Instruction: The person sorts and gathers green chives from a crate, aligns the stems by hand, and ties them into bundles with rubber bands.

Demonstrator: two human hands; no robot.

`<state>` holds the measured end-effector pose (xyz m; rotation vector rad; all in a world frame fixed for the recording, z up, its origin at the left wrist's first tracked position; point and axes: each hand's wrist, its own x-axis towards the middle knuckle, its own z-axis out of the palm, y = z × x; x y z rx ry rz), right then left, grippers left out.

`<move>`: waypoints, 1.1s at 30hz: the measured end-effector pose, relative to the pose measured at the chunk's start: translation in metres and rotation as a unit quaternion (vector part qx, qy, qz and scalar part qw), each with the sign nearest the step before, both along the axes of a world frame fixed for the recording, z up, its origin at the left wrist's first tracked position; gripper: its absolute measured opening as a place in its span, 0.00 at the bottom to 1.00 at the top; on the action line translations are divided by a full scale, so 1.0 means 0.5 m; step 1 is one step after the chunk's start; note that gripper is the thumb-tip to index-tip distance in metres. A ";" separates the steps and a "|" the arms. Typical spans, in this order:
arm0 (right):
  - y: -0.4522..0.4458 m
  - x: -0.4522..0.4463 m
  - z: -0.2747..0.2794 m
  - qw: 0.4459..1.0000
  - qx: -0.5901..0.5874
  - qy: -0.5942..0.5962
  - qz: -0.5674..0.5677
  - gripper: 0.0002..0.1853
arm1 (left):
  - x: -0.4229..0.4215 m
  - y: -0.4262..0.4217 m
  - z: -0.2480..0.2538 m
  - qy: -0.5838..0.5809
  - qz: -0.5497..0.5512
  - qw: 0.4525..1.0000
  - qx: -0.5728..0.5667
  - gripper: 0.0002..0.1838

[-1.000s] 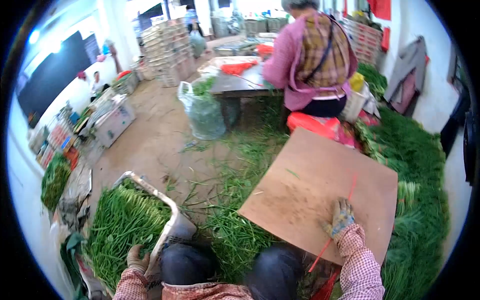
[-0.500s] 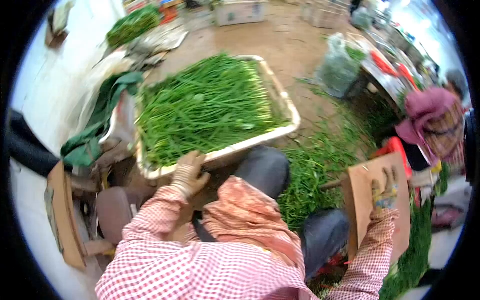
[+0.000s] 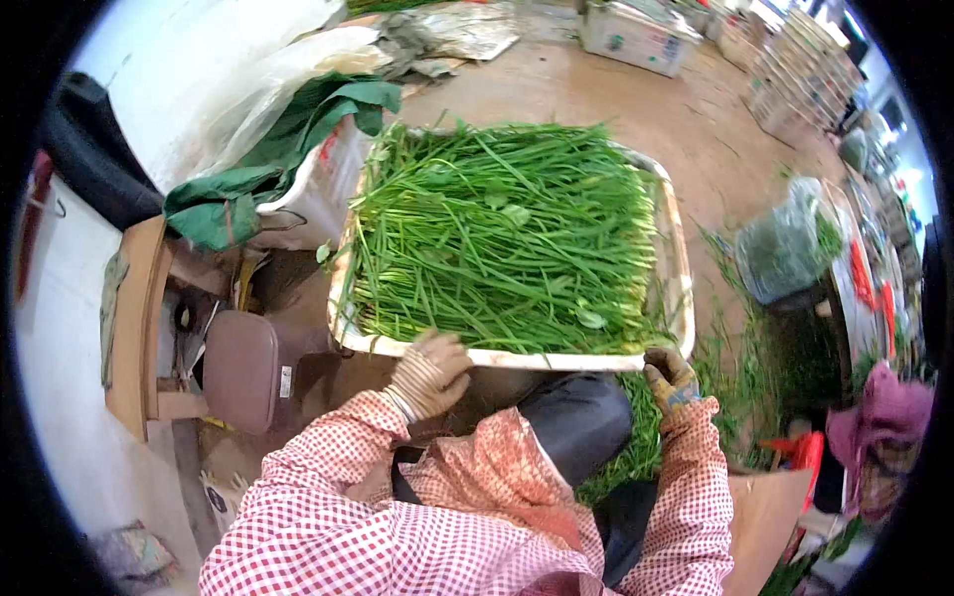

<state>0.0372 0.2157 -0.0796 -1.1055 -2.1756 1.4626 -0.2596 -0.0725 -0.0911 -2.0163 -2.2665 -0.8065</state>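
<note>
In front of my knees is a shallow white plastic crate [image 3: 683, 288] with a stained rim. It is heaped with long, thin green-leaved vegetables [image 3: 497, 233] like chives, their pale stem ends mostly to the right. My left hand [image 3: 429, 377], in a striped work glove, is closed over the near rim, left of its middle. My right hand [image 3: 672, 375], also gloved, grips the near right corner with its thumb on my side. The fingertips of both hands are partly hidden. An orange-stained cloth [image 3: 492, 452] covers part of my lap.
Left of the crate stand a white bin [image 3: 323, 184] draped with green cloth [image 3: 224, 204] and a brown seat [image 3: 241, 372]. A filled plastic bag [image 3: 780, 243] and loose greens [image 3: 735, 387] lie right. A person in purple [image 3: 884, 417] sits right, past a cardboard sheet [image 3: 765, 521].
My right hand has moved from the cardboard on the right to the crate's near right corner. My left hand stays at the near rim. The view has swung right.
</note>
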 end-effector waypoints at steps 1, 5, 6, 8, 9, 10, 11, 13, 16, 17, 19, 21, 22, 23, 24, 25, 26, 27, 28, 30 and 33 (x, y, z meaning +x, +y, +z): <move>0.016 -0.029 -0.006 1.000 0.018 0.006 0.020 0.14 | -0.036 0.008 0.004 -0.004 0.031 0.999 -0.043 0.14; 0.113 -0.144 -0.011 0.980 0.133 -0.023 0.149 0.08 | -0.114 0.009 -0.043 0.002 0.133 0.989 -0.059 0.11; 0.146 -0.161 -0.033 0.969 0.192 -0.012 0.155 0.07 | -0.105 0.018 -0.025 -0.035 0.132 0.984 -0.112 0.11; 0.198 -0.194 -0.081 0.967 0.227 -0.001 0.113 0.06 | -0.104 0.025 -0.005 -0.025 0.140 0.975 -0.171 0.13; 0.174 -0.220 -0.031 0.963 0.252 -0.009 0.094 0.06 | -0.106 0.025 -0.012 -0.028 0.139 0.977 -0.161 0.13; 0.147 -0.235 0.028 0.956 0.281 -0.021 0.075 0.06 | -0.105 0.023 -0.016 -0.033 0.136 0.979 -0.146 0.13; 0.143 -0.244 0.023 0.956 0.280 -0.029 0.086 0.14 | -0.104 0.024 -0.007 -0.033 0.136 0.979 -0.148 0.13; 0.099 -0.252 0.016 0.937 0.331 -0.024 0.107 0.21 | -0.110 0.023 -0.002 -0.059 0.124 0.969 -0.207 0.12; -0.014 -0.319 0.069 0.887 0.420 -0.096 0.168 0.42 | -0.117 0.010 -0.018 -0.060 0.108 0.982 -0.144 0.10; -0.045 -0.351 0.077 0.884 0.410 -0.127 0.187 0.44 | -0.111 0.005 -0.021 -0.074 0.112 0.981 -0.138 0.10; -0.082 -0.442 0.108 0.868 0.398 -0.171 0.242 0.47 | -0.118 0.010 -0.024 -0.092 0.120 0.973 -0.174 0.10; -0.084 -0.545 0.139 0.828 0.458 -0.152 0.286 0.49 | -0.121 0.007 -0.032 -0.089 0.121 0.979 -0.137 0.11; -0.085 -0.604 0.165 0.809 0.478 -0.163 0.301 0.51 | -0.121 0.005 -0.034 -0.097 0.124 0.980 -0.121 0.12; -0.076 -0.661 0.165 0.795 0.480 -0.199 0.312 0.54 | -0.119 0.000 -0.029 -0.109 0.131 0.979 -0.116 0.12; -0.066 -0.715 0.161 0.782 0.484 -0.231 0.316 0.56 | -0.120 -0.002 -0.023 -0.113 0.130 0.977 -0.123 0.13; -0.061 -0.766 0.163 0.777 0.490 -0.231 0.319 0.56 | -0.127 0.000 -0.020 -0.116 0.127 0.977 -0.129 0.13; -0.062 -0.815 0.165 0.757 0.477 -0.275 0.351 0.59 | -0.128 -0.004 -0.026 -0.107 0.123 0.982 -0.096 0.14; -0.058 -0.853 0.162 0.735 0.460 -0.320 0.382 0.62 | -0.130 -0.003 -0.029 -0.107 0.120 0.983 -0.089 0.14; -0.049 -0.887 0.153 0.730 0.464 -0.320 0.387 0.62 | -0.131 -0.004 -0.030 -0.108 0.116 0.984 -0.085 0.14; -0.027 -0.949 0.113 0.732 0.439 -0.341 0.395 0.66 | -0.132 -0.006 -0.040 -0.114 0.113 0.984 -0.082 0.14; -0.060 -0.954 0.088 0.764 0.362 -0.352 0.402 0.65 | -0.130 -0.009 -0.042 -0.122 0.122 0.982 -0.076 0.13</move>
